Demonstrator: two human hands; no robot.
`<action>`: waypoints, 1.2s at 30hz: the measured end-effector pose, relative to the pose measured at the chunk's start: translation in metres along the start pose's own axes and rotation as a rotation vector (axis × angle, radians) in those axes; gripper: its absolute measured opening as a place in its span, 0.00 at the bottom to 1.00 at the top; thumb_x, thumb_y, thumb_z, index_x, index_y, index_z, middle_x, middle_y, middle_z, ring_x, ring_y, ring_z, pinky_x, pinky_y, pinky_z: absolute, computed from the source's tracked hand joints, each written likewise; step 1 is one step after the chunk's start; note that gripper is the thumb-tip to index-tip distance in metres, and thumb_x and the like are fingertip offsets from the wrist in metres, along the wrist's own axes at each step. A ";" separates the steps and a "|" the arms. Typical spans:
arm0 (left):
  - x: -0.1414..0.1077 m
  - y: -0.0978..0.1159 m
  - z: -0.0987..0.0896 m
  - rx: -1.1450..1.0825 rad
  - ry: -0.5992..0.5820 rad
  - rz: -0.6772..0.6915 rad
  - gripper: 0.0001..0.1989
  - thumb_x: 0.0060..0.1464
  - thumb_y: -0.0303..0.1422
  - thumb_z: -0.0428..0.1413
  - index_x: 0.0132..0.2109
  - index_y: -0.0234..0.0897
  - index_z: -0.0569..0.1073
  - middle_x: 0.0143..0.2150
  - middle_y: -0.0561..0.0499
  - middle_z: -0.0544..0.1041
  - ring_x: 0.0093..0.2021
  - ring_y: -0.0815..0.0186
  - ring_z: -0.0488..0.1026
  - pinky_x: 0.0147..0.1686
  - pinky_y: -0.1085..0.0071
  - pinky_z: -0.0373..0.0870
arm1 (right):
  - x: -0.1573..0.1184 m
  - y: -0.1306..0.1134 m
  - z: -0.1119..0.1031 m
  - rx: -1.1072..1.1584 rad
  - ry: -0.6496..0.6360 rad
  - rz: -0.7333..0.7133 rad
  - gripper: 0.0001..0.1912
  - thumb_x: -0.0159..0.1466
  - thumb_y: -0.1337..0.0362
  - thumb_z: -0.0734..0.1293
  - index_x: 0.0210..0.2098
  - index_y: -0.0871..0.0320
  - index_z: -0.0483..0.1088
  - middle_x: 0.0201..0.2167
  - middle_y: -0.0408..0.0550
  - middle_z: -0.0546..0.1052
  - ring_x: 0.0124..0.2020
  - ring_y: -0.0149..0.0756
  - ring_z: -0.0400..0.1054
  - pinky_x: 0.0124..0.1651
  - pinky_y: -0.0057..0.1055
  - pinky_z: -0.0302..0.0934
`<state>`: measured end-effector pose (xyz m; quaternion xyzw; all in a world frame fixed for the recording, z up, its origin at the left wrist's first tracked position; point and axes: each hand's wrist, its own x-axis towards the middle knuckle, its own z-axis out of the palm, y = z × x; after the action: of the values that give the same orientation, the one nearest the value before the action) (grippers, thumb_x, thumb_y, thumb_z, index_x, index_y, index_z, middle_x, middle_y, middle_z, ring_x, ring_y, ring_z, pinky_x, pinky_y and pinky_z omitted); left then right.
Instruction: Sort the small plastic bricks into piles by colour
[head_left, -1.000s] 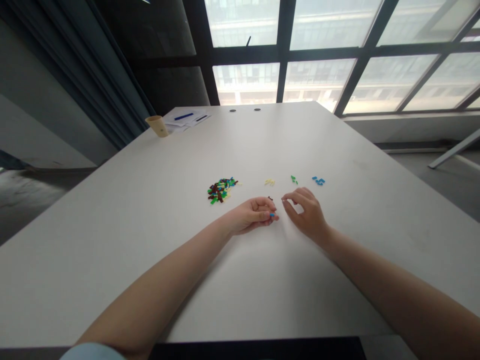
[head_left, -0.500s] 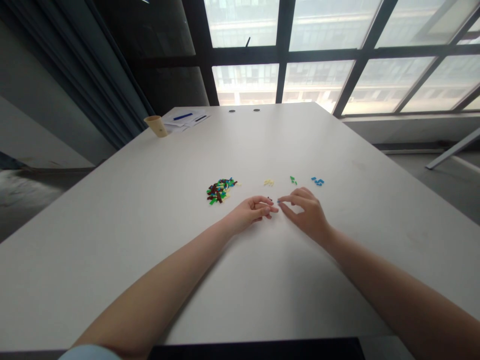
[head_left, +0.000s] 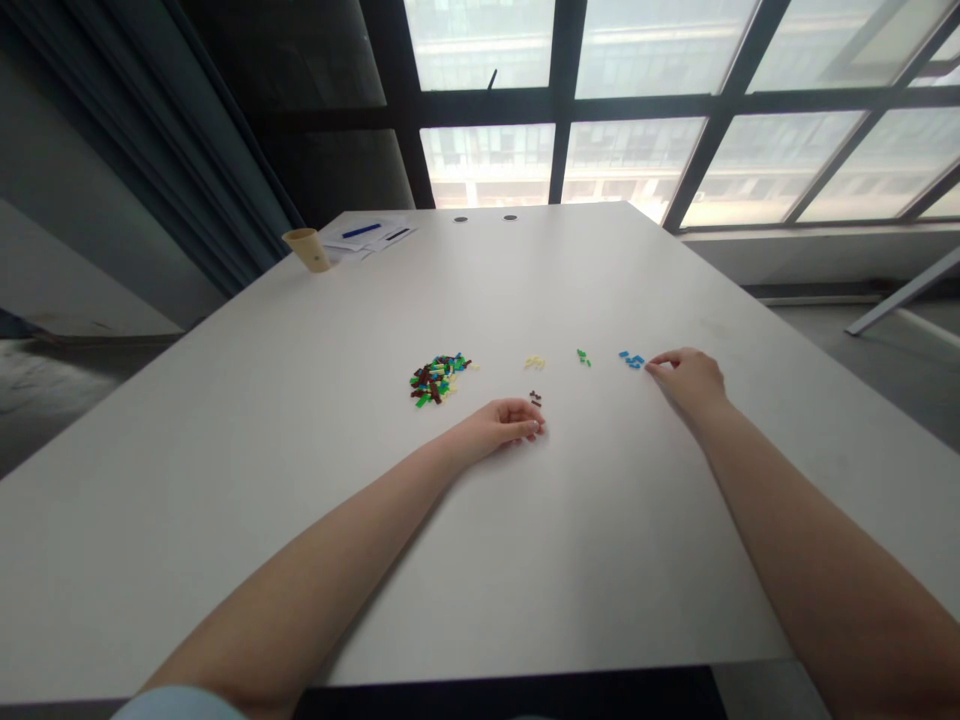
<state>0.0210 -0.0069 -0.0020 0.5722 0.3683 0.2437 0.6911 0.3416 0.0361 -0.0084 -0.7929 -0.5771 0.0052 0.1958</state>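
Observation:
My right hand (head_left: 690, 380) pinches at the right edge of a small group of blue toy bricks (head_left: 631, 360); a small blue brick is at its fingertips, mostly hidden by them. My left hand (head_left: 510, 425) rests on the table with its fingers curled towards the thumb; what they hold, if anything, I cannot make out. Just beyond those fingers lie several dark brown bricks (head_left: 535, 398). Left of them is a mixed heap of brown, green, blue and yellow bricks (head_left: 435, 380). Farther back sit pale yellow bricks (head_left: 534, 362) and green bricks (head_left: 583, 357) in separate groups.
The white table (head_left: 585, 560) reaches back to the window. A beige cup (head_left: 307, 250) stands tilted-looking at the far left edge, beside papers (head_left: 375, 238) with a blue pen (head_left: 361, 230) on them. A dark object (head_left: 510, 695) lies at the near edge.
My right hand has moved away from my left hand, to the right and farther back, carrying the blue brick to the blue group. My left fingers have curled in more, uncovering the brown bricks.

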 end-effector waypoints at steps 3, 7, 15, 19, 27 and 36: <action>0.000 0.001 0.000 0.039 -0.017 0.002 0.17 0.43 0.44 0.59 0.32 0.33 0.72 0.31 0.48 0.75 0.29 0.73 0.67 0.25 0.77 0.56 | 0.000 0.000 0.002 0.001 -0.011 -0.014 0.14 0.53 0.57 0.64 0.33 0.55 0.77 0.32 0.52 0.76 0.30 0.39 0.66 0.31 0.33 0.54; 0.000 0.001 -0.001 0.055 -0.011 0.014 0.17 0.43 0.45 0.59 0.32 0.33 0.72 0.31 0.48 0.75 0.29 0.72 0.67 0.27 0.76 0.57 | 0.002 0.003 -0.003 -0.004 0.000 0.005 0.14 0.53 0.58 0.64 0.34 0.55 0.77 0.31 0.53 0.76 0.29 0.39 0.66 0.29 0.32 0.53; 0.000 -0.002 0.001 0.279 0.090 0.086 0.14 0.52 0.41 0.52 0.36 0.33 0.72 0.28 0.49 0.73 0.26 0.71 0.66 0.27 0.74 0.60 | -0.027 -0.043 -0.025 0.023 -0.072 -0.170 0.18 0.58 0.54 0.58 0.23 0.57 0.72 0.19 0.48 0.71 0.23 0.36 0.62 0.27 0.30 0.49; -0.007 0.016 -0.013 0.832 0.424 0.207 0.10 0.54 0.31 0.48 0.38 0.34 0.73 0.37 0.44 0.75 0.38 0.63 0.69 0.39 0.67 0.62 | -0.056 -0.071 -0.029 0.054 -0.145 -0.355 0.17 0.58 0.54 0.58 0.20 0.56 0.69 0.19 0.46 0.70 0.23 0.33 0.60 0.28 0.29 0.49; -0.026 0.047 -0.041 1.617 0.577 -0.192 0.13 0.53 0.24 0.44 0.32 0.34 0.74 0.40 0.41 0.73 0.43 0.56 0.65 0.39 0.61 0.56 | -0.060 -0.072 -0.027 0.039 -0.177 -0.399 0.18 0.59 0.55 0.57 0.20 0.57 0.69 0.21 0.46 0.70 0.25 0.33 0.60 0.30 0.29 0.50; -0.022 0.042 -0.047 1.660 0.555 -0.210 0.13 0.52 0.26 0.44 0.29 0.34 0.73 0.39 0.43 0.74 0.41 0.56 0.66 0.38 0.61 0.56 | -0.056 -0.070 -0.023 -0.010 -0.242 -0.361 0.18 0.59 0.56 0.57 0.22 0.57 0.71 0.23 0.46 0.73 0.26 0.33 0.62 0.30 0.28 0.50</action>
<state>-0.0256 0.0145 0.0402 0.7731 0.6317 -0.0373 -0.0434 0.2640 -0.0041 0.0227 -0.6711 -0.7291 0.0622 0.1188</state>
